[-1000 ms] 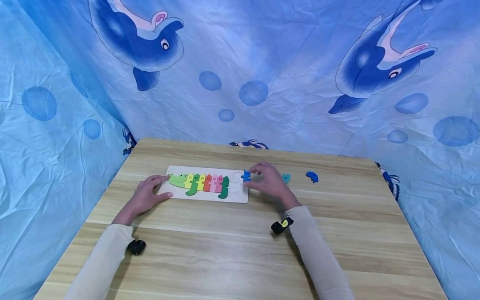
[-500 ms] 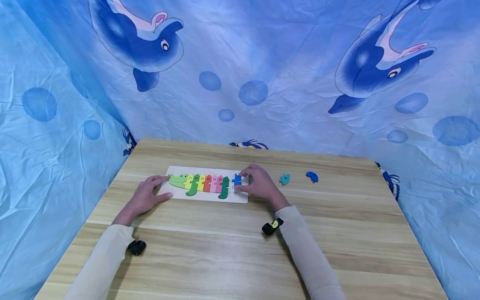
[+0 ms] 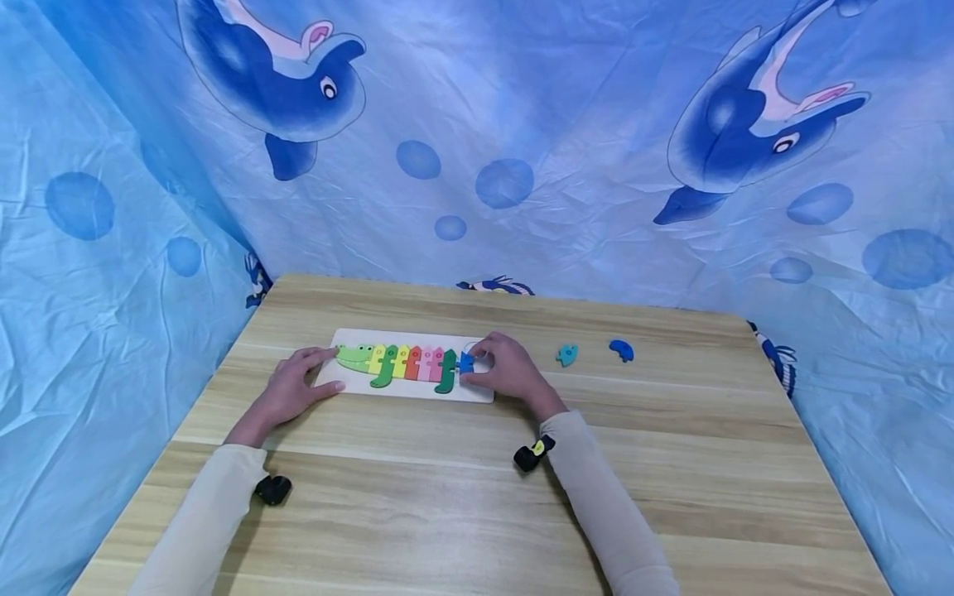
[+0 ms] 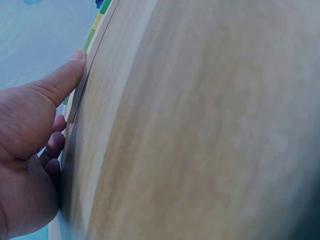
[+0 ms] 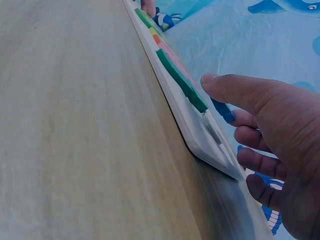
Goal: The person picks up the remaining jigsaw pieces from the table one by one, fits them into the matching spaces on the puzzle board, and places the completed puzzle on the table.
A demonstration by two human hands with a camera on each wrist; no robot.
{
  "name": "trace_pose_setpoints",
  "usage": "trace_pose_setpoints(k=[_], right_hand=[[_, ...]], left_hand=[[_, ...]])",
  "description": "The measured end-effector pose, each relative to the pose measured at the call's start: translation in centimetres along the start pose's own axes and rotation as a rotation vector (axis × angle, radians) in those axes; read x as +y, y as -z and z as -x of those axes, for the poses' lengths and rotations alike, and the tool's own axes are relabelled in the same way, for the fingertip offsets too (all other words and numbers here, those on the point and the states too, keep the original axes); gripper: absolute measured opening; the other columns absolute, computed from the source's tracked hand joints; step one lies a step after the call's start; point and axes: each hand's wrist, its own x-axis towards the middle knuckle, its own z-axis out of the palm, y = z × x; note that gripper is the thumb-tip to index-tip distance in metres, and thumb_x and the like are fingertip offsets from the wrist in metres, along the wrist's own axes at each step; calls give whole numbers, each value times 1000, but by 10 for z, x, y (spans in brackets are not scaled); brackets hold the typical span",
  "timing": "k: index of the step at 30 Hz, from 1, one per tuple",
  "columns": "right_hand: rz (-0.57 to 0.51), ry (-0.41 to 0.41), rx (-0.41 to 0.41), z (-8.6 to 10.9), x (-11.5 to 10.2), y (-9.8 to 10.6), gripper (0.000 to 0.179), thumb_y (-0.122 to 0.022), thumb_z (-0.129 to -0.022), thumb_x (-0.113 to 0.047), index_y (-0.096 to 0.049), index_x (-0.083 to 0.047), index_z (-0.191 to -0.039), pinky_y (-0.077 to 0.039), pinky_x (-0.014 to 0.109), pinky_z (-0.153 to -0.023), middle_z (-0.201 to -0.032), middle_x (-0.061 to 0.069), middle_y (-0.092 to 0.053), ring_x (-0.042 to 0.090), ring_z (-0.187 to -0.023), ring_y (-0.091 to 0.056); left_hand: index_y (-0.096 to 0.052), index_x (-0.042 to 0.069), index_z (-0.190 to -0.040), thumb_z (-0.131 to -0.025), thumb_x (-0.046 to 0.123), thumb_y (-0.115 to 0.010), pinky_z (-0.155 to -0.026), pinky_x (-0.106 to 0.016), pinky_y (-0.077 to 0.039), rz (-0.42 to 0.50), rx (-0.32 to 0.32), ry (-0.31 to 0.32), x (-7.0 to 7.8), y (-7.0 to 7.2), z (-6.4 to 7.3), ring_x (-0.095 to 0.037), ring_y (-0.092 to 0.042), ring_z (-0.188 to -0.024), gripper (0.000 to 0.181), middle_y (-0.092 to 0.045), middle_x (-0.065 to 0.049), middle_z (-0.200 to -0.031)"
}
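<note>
A white puzzle board (image 3: 477, 394) carries a crocodile of coloured pieces, its green head (image 3: 354, 356) at the left and a dark green leg piece (image 3: 445, 372) at the right of the row. My left hand (image 3: 291, 387) holds the board's left end, thumb on the near edge, fingers by the snout. Between thumb and index finger, my right hand (image 3: 508, 367) pinches a blue puzzle piece (image 3: 466, 362) right beside the dark green one. The right wrist view has this blue piece (image 5: 223, 110) tilted over the board; the fingers partly cover it.
On the table (image 3: 447, 480), right of the board, lie a teal puzzle piece (image 3: 567, 355) and a curved blue piece (image 3: 621, 351). Blue fabric with dolphins (image 3: 492, 108) hangs behind and at both sides of the table.
My right hand has carried the blue piece leftward from the board's right edge to beside the dark green piece, uncovering the teal piece. The left hand and board have stayed put.
</note>
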Motion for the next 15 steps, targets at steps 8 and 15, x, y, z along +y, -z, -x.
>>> trace_pose_setpoints(k=[8, 15], right_hand=[[11, 3, -20, -3, -2, -4, 51, -86, -80, -46, -76, -11, -116, -51, 33, -84, -103, 0, -65, 14, -89, -56], [22, -21, -43, -5, 2, -11, 50, -86, -81, -46, -76, -11, -116, -50, 36, -92, -105, -1, -66, 15, -97, -57]], left_hand=[[-43, 4, -154, -94, 40, -75, -107, -69, -22, 1, -16, 15, -1, 1, 0, -54, -31, -137, 77, -37, -31, -153], [-43, 4, -154, -93, 40, -75, -106, -69, -21, 0, -18, 20, 0, 1, 0, -54, -31, -136, 78, -36, -31, -153]])
